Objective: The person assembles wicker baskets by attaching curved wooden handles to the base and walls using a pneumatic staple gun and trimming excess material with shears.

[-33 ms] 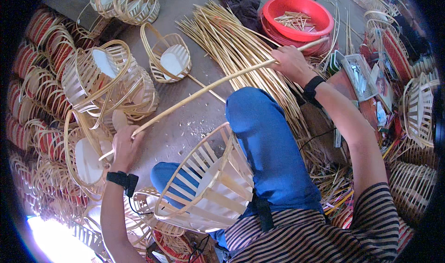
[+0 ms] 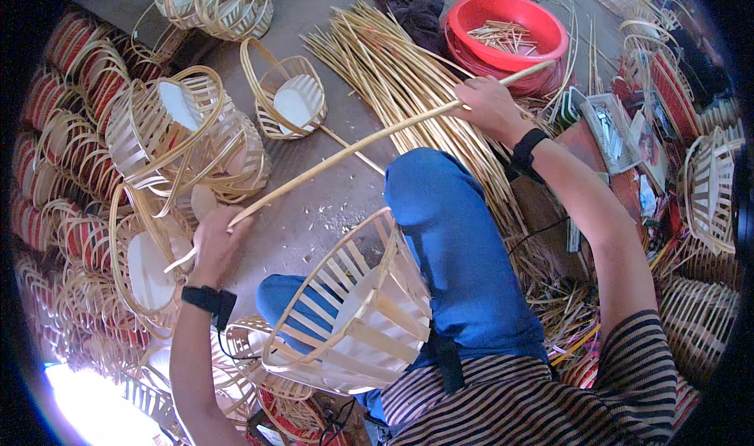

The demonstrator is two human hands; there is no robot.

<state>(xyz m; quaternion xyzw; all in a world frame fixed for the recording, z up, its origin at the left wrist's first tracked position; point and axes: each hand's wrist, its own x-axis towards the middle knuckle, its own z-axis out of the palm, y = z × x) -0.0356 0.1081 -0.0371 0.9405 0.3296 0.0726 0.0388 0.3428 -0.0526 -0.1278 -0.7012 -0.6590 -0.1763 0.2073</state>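
A long pale cane rod (image 2: pixel 345 161) spans the space in front of me, slanting up from left to right with a slight bow. My left hand (image 2: pixel 218 245) is closed around it near its lower left end, and a short tip sticks out past the fist. Toward the upper right end my right hand (image 2: pixel 493 106) grips the same rod, its tip reaching in front of the red basin. In my lap, tilted against my raised knee, rests a slatted basket (image 2: pixel 400 312) without a handle; neither hand touches it.
Beyond my knee lies a bundle of thin canes (image 2: pixel 393 77) beside a red basin (image 2: pixel 462 23) holding short sticks. Handled baskets (image 2: pixel 232 143) crowd the left, with a single small basket (image 2: pixel 271 92) ahead. At right sits a clear tray (image 2: pixel 616 135) of small metal pieces.
The rod bows slightly more than before. My hands have drawn a little closer together, and the basket in my lap has stayed in place.
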